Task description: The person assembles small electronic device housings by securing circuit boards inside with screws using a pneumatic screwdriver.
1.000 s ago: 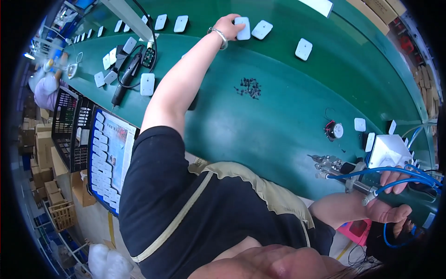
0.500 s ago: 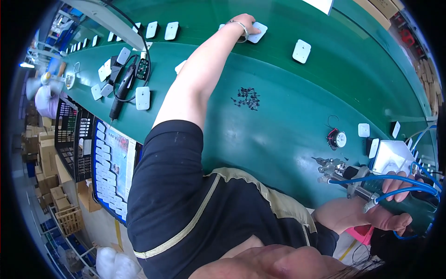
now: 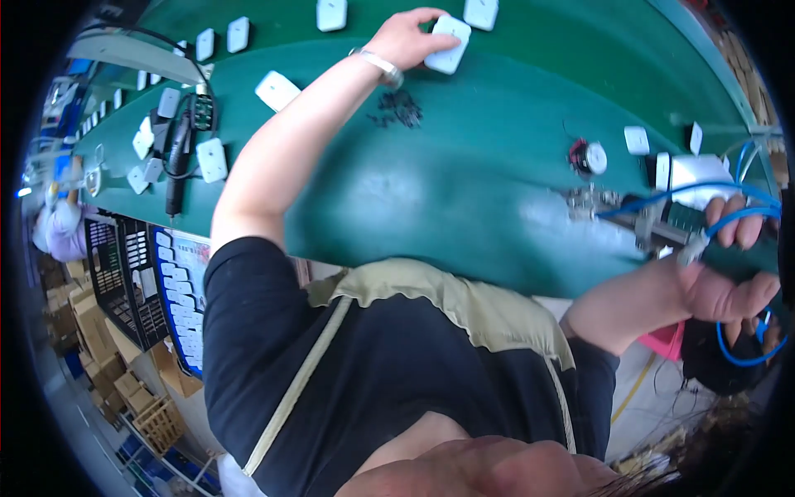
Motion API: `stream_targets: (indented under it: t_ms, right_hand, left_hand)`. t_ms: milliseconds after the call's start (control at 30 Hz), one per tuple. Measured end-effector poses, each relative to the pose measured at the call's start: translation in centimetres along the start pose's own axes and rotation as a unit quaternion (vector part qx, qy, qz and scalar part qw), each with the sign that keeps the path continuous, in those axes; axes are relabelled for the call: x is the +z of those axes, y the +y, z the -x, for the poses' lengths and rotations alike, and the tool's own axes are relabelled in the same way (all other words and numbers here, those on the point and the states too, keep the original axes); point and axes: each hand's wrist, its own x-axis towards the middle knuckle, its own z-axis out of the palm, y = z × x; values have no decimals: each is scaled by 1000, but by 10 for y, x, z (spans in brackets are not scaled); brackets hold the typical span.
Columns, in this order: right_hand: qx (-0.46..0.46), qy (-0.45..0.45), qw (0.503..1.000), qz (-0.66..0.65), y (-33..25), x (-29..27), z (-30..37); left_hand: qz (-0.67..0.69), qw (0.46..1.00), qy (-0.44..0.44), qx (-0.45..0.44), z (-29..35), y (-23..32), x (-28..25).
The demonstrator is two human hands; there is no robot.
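Observation:
My left hand [image 3: 404, 40] reaches out at the upper middle, thumb and fingers closed on a white rounded-rectangular casing [image 3: 448, 46]. A bracelet circles that wrist. Nearer to me lies a pile of small dark screw-like parts [image 3: 397, 109]. At the right edge, my right hand [image 3: 714, 294] has curled fingers around the end of a metal fixture [image 3: 654, 228] with blue air hoses [image 3: 662, 199]. The hoses partly cover these fingers, and what they grip cannot be made out.
Several white casings stand along the far green strip, including a casing [image 3: 482, 12]. A black electric screwdriver [image 3: 178, 161] and green circuit board [image 3: 203, 112] lie at left. A round motor-like part [image 3: 590, 157] sits near the fixture. A black crate [image 3: 124, 277] stands beyond the table's left edge.
My left hand has drawn the white casing off the far strip, toward me and rightward over the table. The whole view has shifted; my right hand stays at the fixture.

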Motion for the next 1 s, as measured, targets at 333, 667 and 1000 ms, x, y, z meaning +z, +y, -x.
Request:
stream_targets:
  t_ms: [333, 667, 1000]
  right_hand:
    - [-31, -201, 978, -38, 11, 28, -13]
    - [-59, -238, 968, -52, 17, 31, -7]
    - [-67, -31, 988, -138, 24, 55, 3]
  left_hand:
    - [253, 926, -223, -169, 147, -4, 102]
    - [291, 915, -235, -153, 149, 9, 110]
    - [284, 922, -217, -149, 149, 16, 103]
